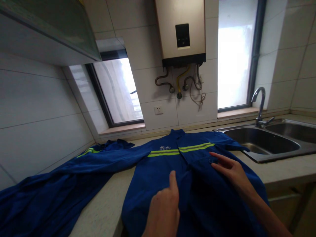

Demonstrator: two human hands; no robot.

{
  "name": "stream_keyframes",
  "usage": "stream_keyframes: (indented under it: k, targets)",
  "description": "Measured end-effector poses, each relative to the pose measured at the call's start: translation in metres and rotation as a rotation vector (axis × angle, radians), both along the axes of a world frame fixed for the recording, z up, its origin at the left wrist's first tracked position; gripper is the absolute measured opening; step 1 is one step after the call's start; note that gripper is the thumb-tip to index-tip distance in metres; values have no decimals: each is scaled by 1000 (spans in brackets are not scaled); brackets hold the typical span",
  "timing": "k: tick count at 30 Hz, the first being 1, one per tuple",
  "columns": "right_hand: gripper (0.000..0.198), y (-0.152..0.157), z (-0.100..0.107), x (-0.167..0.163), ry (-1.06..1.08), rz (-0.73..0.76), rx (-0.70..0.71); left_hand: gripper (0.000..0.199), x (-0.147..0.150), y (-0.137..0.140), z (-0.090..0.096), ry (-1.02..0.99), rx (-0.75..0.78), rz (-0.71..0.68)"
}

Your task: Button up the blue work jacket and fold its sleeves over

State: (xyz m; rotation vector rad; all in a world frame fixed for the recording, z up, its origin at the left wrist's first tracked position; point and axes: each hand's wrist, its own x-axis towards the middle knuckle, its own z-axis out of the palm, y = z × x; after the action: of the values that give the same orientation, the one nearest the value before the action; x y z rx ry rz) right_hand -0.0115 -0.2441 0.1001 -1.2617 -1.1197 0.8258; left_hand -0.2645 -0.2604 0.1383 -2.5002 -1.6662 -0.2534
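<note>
A blue work jacket [160, 171] with yellow-green and grey reflective stripes lies spread on the counter, collar toward the wall. White printing sits above the stripe on the chest. My right hand [230, 169] pinches the raised front edge of the jacket between thumb and fingers, near a small round fastener. That lifted front panel folds back in dark creases. Over the lower front of the jacket is my left hand [164, 207], one finger stretched out toward the collar and the other fingers curled, largely hidden; nothing shows in it.
Another dark blue garment [49, 194] with a striped band lies along the left counter. A steel double sink [261, 138] with a faucet [260, 105] is at the right; one sleeve reaches its rim. A water heater [181, 29] hangs on the tiled wall, between two windows.
</note>
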Motion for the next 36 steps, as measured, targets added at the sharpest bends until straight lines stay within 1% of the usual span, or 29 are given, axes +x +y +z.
stream_keyframes:
  k: [1, 2, 3, 5, 7, 8, 10, 12, 13, 15, 16, 17, 18, 20, 21, 22, 23, 24, 26, 28, 30, 32, 33, 35, 36]
  targets:
    - [52, -2, 1, 2, -54, 0, 18, 48, -11, 2, 5, -79, 78, -13]
    - [44, -4, 3, 3, -110, 3, 56, 37, -20, 4, 10, -165, 160, -73]
    - [35, -7, 6, 5, -161, 14, 106, 29, -27, 8, 14, -251, 256, -167]
    - [22, -11, 10, 6, -225, 44, 217, 23, -33, 14, 20, -380, 472, -383]
    - [16, -13, 12, 5, -252, 54, 292, 25, -28, 20, 21, -386, 642, -569]
    - [14, -14, 12, 2, -254, 47, 317, 26, -24, 22, 21, -341, 681, -649]
    - [10, -13, 9, -5, -256, 37, 366, 26, -12, 23, 18, -219, 697, -790]
    - [9, -12, 5, -15, -255, 46, 402, 25, -3, 24, 12, -141, 686, -885]
    - [8, -12, 2, -19, -251, 52, 411, 25, 1, 25, 9, -136, 676, -910]
    - [8, -12, -1, -27, -238, 51, 407, 22, 5, 27, 3, -201, 632, -920]
    - [9, -13, -2, -30, -229, 37, 392, 20, 5, 29, 1, -274, 572, -897]
    - [11, -14, -3, -31, -222, 21, 363, 18, 5, 31, 0, -374, 484, -843]
    - [15, -16, -3, -32, -212, 8, 318, 15, 5, 35, 0, -487, 371, -756]
    - [26, -20, -3, -31, -185, 11, 194, 11, 3, 42, 2, -693, 92, -528]
    - [31, -21, -3, -31, -168, 27, 138, 12, 1, 45, 3, -765, -45, -429]
    - [33, -23, -3, -30, -153, 50, 103, 14, 0, 48, 6, -812, -159, -364]
    - [34, -24, -3, -29, -143, 70, 93, 15, -1, 49, 8, -833, -243, -338]
    - [32, -25, -2, -28, -140, 81, 104, 14, -3, 49, 10, -830, -296, -350]
    - [28, -26, -1, -27, -156, 78, 150, 9, -5, 43, 14, -755, -316, -444]
    - [26, -28, 2, -28, -198, 43, 165, 19, -4, 30, 16, -598, -249, -570]
    - [22, -30, 5, -30, -250, 6, 171, 25, 0, 16, 13, -395, -95, -672]
    - [18, -32, 10, -34, -291, 1, 212, 22, 6, 7, 9, -228, 160, -734]
    - [17, -33, 12, -36, -303, 18, 244, 20, 9, 5, 7, -178, 303, -764]
    - [13, -34, 15, -41, -307, 71, 306, 18, 12, 5, 4, -148, 549, -841]
    - [12, -34, 16, -43, -300, 97, 322, 18, 13, 8, 3, -153, 632, -887]
